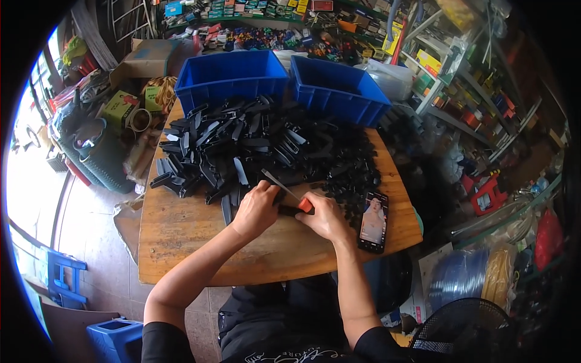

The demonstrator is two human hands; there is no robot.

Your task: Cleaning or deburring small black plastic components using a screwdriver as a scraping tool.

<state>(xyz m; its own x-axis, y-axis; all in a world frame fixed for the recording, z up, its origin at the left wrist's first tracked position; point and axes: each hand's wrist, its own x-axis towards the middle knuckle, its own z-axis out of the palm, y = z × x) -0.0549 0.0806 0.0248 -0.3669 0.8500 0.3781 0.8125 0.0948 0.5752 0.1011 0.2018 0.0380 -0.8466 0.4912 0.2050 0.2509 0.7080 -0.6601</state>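
Observation:
Close to the near side of the wooden table (181,242), both my hands work together. My right hand (327,216) is closed round the orange-red handle of a screwdriver (305,206), whose thin metal shaft slants up and to the left. A black plastic part (288,210) lies between my hands, gripped by my closed left hand (255,209); the fingers hide much of it. Just beyond them spreads a big heap of long black plastic parts (236,136), with smaller black pieces (354,172) gathered on the right.
Two blue plastic bins (233,86) stand along the table's far side, the right bin (339,91) set at an angle. A phone (373,222) with a lit screen lies at the right edge. Crowded shelves (448,78) rise beyond. Blue stools (66,275) stand at lower left, a black mesh fan (463,327) at lower right.

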